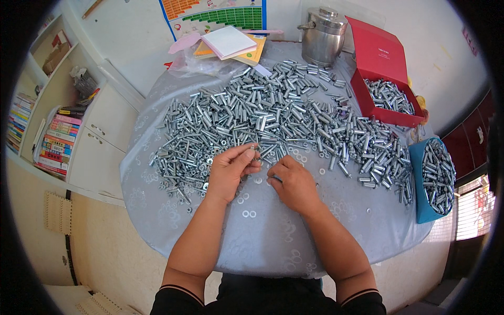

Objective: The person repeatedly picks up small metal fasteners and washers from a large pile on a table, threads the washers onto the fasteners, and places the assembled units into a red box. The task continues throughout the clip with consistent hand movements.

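Observation:
A wide heap of metal sleeves and bolts (256, 110) covers the far half of the table. At the heap's near edge, my left hand (234, 167) pinches a small metal bolt (253, 147) between thumb and fingertips. Just right of it, my right hand (293, 183) is low over the cloth with its fingers curled at loose washers; whether it grips one cannot be told. A flat washer (258, 180) lies between the hands, and two more washers (249, 214) lie nearer to me. Nuts and washers (204, 165) are mixed in left of my left hand.
A red box (384, 114) and a blue container (421, 189), both holding metal fasteners, stand at the right. At the back are a steel pot (323, 37), a spiral notebook (228, 41) and a plastic bag (204, 67). A grey-blue tablecloth (271, 252) covers the round table.

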{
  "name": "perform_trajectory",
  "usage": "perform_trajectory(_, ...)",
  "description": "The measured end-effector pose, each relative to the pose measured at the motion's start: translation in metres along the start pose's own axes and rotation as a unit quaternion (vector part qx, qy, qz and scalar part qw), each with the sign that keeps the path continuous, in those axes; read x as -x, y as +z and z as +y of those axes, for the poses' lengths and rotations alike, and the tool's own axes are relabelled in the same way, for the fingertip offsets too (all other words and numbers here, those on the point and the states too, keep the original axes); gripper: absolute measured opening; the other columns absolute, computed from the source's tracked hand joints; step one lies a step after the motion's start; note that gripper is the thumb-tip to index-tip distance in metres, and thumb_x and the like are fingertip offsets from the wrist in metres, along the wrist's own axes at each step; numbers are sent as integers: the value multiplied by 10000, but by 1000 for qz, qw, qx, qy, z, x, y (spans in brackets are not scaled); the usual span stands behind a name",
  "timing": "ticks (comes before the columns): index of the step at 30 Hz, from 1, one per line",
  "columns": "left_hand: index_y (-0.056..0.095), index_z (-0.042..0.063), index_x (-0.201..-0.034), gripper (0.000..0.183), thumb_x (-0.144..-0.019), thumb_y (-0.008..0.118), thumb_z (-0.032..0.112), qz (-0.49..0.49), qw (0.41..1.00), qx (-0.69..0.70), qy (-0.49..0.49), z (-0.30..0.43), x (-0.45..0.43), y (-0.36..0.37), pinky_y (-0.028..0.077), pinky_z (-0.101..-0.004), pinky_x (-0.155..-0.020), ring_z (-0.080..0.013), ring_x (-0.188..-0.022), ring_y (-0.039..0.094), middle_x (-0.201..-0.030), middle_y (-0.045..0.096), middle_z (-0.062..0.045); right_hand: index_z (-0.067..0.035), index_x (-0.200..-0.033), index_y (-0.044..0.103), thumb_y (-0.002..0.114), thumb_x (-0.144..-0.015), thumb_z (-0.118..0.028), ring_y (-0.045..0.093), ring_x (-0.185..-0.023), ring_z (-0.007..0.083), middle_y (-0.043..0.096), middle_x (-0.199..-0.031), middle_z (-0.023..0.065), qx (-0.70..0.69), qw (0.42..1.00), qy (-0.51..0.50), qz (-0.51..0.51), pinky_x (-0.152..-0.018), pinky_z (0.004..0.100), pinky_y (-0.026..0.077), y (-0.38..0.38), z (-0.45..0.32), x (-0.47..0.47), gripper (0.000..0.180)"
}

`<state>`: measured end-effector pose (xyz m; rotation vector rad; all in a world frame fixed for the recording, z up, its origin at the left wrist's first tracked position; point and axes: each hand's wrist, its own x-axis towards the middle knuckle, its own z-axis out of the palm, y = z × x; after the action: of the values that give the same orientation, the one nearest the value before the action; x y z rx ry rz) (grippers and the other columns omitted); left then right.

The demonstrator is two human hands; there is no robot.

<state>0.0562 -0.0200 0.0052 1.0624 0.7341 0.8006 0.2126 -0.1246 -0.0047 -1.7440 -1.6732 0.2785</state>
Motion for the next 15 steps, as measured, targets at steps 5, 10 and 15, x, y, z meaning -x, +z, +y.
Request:
perform_trajectory(5,646,-31,-1163,272,-936,632,116,-25,999,-43,1,-6,0,0,591,-287,-731,-175,-826,683,-997,696,-131,-72,-890,666,698,-804,-87,623,-807,271,625,-879,88,-105,992,65,16,-699,370,502,-1,4,1,93)
perform_trajectory(10,644,-31,-1175,273,-931,629,91,-48,997,-56,-10,-6,2,2,590,-285,-727,-178,-827,686,-997,699,-134,-22,-907,643,667,-868,-52,617,-728,169,640,-833,66,-275,943,171,72,-647,310,492,-4,5,2,55)
perform_trajectory(15,644,-36,-1177,270,-922,624,51,-51,992,-116,-7,-4,4,8,586,-280,-731,-174,-828,687,-987,704,-132,9,-957,618,627,-926,-69,607,-728,109,631,-816,39,-480,841,228,103,-646,255,508,-5,18,-3,84)
